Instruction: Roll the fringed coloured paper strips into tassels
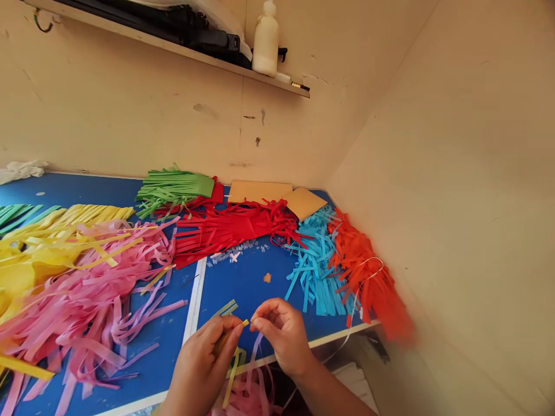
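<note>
Low in the head view, my left hand (203, 358) pinches a narrow yellow paper strip (245, 323) between thumb and forefinger, its short end sticking out to the right. Facing it, my right hand (286, 341) has thumb and forefinger pressed together close to that end. Whatever the right fingertips hold is too small to make out. Below the hands hang a pale yellow strip (231, 378) and a bundle of pink fringe (249, 396). A few greenish strips (228, 307) lie on the blue table (247, 294) just behind my left hand.
Pink fringe (108, 277) and yellow fringe (26, 271) cover the left. Green (177, 188), red (234, 225), blue (318, 266) and orange fringe (368, 277) lie along the back and right. Small clear pieces (234, 252) are scattered mid-table. A shelf (173, 49) holds a white bottle (266, 43).
</note>
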The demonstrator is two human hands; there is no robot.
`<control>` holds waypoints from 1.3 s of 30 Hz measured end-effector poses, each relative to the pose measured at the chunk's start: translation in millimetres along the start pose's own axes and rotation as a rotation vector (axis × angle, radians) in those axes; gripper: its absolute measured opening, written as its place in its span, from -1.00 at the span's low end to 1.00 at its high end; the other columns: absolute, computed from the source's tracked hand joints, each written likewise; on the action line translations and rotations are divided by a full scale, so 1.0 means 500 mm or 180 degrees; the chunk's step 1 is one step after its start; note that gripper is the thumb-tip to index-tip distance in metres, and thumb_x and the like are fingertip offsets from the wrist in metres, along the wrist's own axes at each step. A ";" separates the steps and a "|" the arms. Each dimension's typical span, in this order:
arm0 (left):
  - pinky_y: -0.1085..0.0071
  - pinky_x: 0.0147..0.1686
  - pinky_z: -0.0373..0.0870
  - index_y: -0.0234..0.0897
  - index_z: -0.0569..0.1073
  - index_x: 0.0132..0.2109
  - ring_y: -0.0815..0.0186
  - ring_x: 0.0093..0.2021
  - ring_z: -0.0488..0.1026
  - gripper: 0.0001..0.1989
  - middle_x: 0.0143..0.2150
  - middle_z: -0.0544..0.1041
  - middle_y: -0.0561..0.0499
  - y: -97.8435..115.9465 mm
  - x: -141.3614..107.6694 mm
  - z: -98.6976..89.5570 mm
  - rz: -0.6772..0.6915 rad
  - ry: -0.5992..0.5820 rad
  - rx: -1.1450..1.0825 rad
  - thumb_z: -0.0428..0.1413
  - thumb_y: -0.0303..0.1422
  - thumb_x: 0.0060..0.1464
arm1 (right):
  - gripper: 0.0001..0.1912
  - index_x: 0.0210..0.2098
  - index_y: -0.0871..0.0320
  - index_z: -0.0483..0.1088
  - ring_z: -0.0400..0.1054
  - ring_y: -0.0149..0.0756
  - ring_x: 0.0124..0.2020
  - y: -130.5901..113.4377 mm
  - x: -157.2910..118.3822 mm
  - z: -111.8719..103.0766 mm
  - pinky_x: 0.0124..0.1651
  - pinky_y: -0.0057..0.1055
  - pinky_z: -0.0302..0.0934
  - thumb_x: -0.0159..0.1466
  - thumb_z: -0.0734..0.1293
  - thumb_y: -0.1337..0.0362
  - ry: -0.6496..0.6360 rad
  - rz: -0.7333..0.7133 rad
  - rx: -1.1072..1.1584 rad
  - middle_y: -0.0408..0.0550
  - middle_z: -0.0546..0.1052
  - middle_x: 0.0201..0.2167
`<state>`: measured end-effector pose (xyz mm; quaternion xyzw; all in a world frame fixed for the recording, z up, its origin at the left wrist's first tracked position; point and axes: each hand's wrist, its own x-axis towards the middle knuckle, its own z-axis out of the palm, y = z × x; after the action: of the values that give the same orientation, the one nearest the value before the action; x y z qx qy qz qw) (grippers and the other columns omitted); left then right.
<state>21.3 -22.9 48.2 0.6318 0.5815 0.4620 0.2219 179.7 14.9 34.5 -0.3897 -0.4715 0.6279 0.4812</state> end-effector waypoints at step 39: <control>0.55 -0.27 0.48 -0.13 0.52 -0.25 0.40 -0.34 0.55 -0.95 -0.38 0.58 0.11 0.019 -0.010 -0.011 0.1032 -0.0109 0.0317 0.14 -0.34 0.17 | -0.95 -0.37 0.10 0.57 0.52 -0.39 -0.37 -0.039 -0.036 -0.028 -0.21 -0.55 0.31 0.25 0.45 0.34 -0.0166 -0.1391 -0.1688 -0.15 0.64 -0.41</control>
<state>22.2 -31.0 57.2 0.7353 0.4903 0.4515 0.1228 202.0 2.1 50.6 -0.3748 -0.7028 0.3754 0.4740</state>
